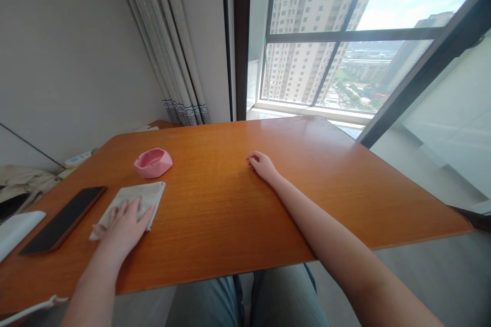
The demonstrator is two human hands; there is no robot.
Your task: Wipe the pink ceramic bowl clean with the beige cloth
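Note:
My left hand point(126, 219) lies flat on a folded light grey cloth point(149, 191), fingers spread, pressing on its top without gripping it. Farther out on the wooden table, my right hand point(261, 163) rests with its fingers curled loosely inward; nothing shows in them. Just beyond the cloth sits a pink faceted bowl, perhaps an ashtray point(153, 163). To the left of the cloth is a long dark flat tray or pad point(67, 219) with a brown edge.
The orange-brown wooden table point(215, 204) reaches toward a large window point(314, 71). A white object point(19, 230) lies at the left edge, with a white cable point(38, 306) near the front corner. A grey curtain point(169, 46) hangs behind. My knees are under the front edge.

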